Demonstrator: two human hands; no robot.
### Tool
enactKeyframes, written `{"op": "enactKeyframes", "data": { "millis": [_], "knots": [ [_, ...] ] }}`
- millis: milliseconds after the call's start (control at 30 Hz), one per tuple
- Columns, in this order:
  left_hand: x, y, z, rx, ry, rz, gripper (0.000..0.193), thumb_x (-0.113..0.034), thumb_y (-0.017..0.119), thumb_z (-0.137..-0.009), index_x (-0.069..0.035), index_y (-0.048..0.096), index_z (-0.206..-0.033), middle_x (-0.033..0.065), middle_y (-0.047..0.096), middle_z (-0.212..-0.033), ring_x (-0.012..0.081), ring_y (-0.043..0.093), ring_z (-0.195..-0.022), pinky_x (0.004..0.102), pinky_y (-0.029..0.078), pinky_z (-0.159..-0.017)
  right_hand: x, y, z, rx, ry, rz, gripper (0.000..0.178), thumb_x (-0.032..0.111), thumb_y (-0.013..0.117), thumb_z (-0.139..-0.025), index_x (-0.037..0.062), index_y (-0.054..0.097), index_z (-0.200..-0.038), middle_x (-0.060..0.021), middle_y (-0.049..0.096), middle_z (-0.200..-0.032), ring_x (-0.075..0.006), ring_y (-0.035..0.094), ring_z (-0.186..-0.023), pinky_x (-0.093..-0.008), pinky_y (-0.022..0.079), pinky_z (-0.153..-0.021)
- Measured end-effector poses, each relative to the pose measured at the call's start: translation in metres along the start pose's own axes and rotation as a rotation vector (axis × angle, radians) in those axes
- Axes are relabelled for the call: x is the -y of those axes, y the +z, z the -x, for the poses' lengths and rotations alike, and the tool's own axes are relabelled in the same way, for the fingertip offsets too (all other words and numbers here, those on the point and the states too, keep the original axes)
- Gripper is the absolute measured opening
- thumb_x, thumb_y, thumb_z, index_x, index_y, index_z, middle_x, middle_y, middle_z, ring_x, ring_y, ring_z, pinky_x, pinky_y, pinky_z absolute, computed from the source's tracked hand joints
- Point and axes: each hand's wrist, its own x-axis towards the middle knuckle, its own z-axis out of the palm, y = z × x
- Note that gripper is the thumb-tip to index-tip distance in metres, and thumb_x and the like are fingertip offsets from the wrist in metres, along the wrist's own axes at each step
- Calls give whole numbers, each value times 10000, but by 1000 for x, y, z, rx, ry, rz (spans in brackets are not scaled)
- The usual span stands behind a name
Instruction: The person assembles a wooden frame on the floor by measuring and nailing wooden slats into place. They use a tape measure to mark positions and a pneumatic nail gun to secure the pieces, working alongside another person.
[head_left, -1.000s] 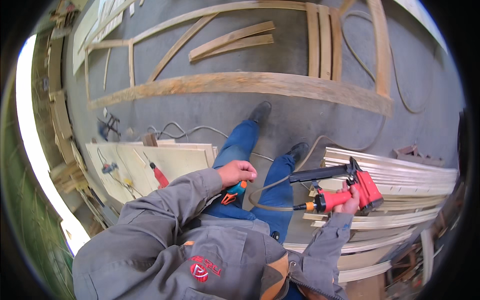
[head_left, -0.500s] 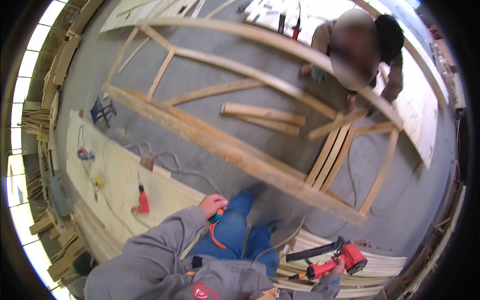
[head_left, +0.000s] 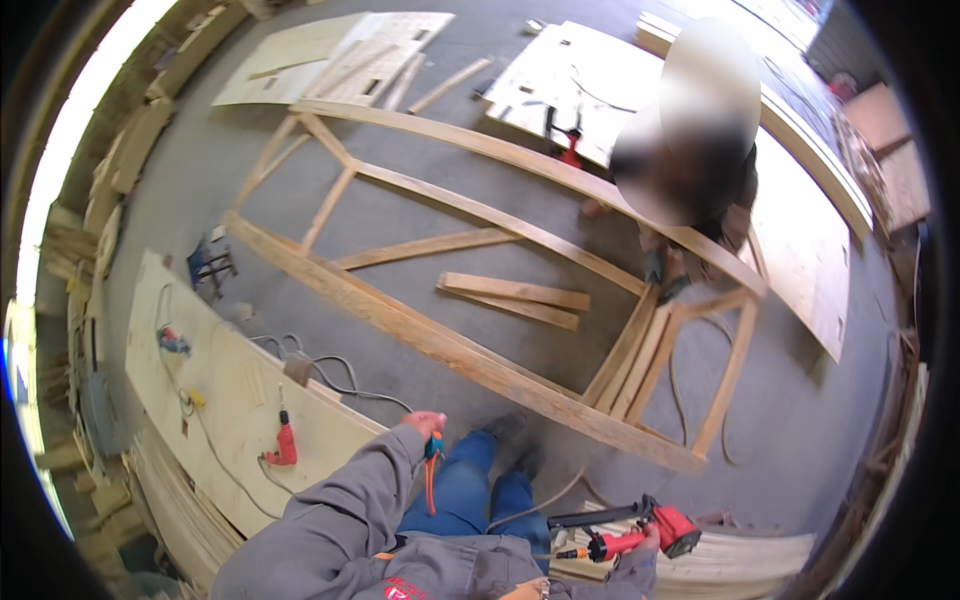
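My right hand (head_left: 648,540) grips a red nail gun (head_left: 675,530) with a long black magazine, held low at my right side; an air hose joins its handle end. My left hand (head_left: 427,424), at my left thigh, is closed round a small teal and orange object (head_left: 433,446). An orange strip hangs down from it, and its kind is unclear. Ahead of me lies a long wooden frame (head_left: 430,345) of planks with cross pieces. Across it, a co-worker's gloved hands (head_left: 665,285) are at several upright boards (head_left: 640,365) near the frame's right end.
On a pale board panel (head_left: 235,400) at my left lie a red drill-like tool (head_left: 284,440), a blue and red tool (head_left: 173,342) and cords. Loose planks (head_left: 515,295) lie inside the frame. A small folding stool (head_left: 212,265) stands left. Stacked boards (head_left: 740,565) lie at my right.
My view has shifted, so the frame sits differently in it. The co-worker has bent lower over the boards. Both my hands keep hold of their things.
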Motion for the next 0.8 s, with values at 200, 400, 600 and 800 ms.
{"op": "enactKeyframes", "data": {
  "millis": [200, 400, 600, 800],
  "knots": [
    [20, -18, 38, 47, -49, -139, 294, -270, 746, -919, 15, 732, -990, 92, 755, -909, 152, 689, -810, 308, 548, -763, 29, -30, -67, 234, -42, 30, 236, 374, 585, -908, 150, 550, -973, -32, 526, -676, -219, 522, -556, -371, 491, -500],
    [23, -36, 66, 142, 68, -107, 274, -224, 679, -959, 45, 718, -998, 138, 749, -891, 200, 684, -770, 349, 556, -720, 121, -32, 12, -4, -213, -76, 249, 239, 711, -877, 75, 596, -1025, -93, 527, -709, -279, 581, -604, -488, 563, -576],
    [-19, -26, 36, 216, 0, -157, 244, -181, 683, -956, 56, 661, -1012, 151, 731, -873, 237, 694, -748, 379, 568, -684, 156, -22, 66, 26, -235, -227, 173, 204, 671, -897, 46, 637, -961, -81, 561, -667, -249, 569, -541, -451, 549, -523],
    [-46, 6, 34, 350, 9, -208, 302, -180, 730, -929, 73, 629, -1059, 167, 713, -857, 266, 706, -766, 404, 572, -665, 209, -84, 82, 22, -358, -470, 179, 199, 666, -908, 53, 599, -988, -77, 564, -694, -226, 569, -554, -415, 536, -518]
  ]
}}
